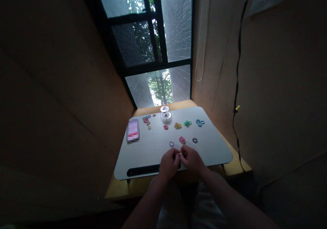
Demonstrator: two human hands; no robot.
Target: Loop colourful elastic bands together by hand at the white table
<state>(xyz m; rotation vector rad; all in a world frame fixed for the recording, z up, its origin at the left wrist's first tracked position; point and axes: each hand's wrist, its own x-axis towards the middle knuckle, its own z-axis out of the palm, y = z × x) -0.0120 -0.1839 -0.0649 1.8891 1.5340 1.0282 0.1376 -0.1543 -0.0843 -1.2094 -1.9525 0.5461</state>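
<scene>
Over the near edge of a white lap table point(143, 150), my left hand point(168, 161) and my right hand point(191, 157) meet fingertip to fingertip. Both are closed in a pinch on a small yellow hair tie point(181, 153), mostly hidden by the fingers. Just beyond them lie a pale purple hair tie point(171, 144), a pile of pink hair ties point(182, 140) and a dark hair tie point(195, 140). Farther back runs a row of piles: red hair ties point(166, 127), yellow hair ties point(177, 126), green hair ties point(187, 123) and blue hair ties point(200, 123).
At the back left is a mixed pile of hair ties point(146, 120), beside a blurred-out rectangular object point(133, 130). A clear round container point(166, 117) stands at the back. A dark slot point(143, 170) runs along the near edge. A window point(158, 86) and walls enclose the table.
</scene>
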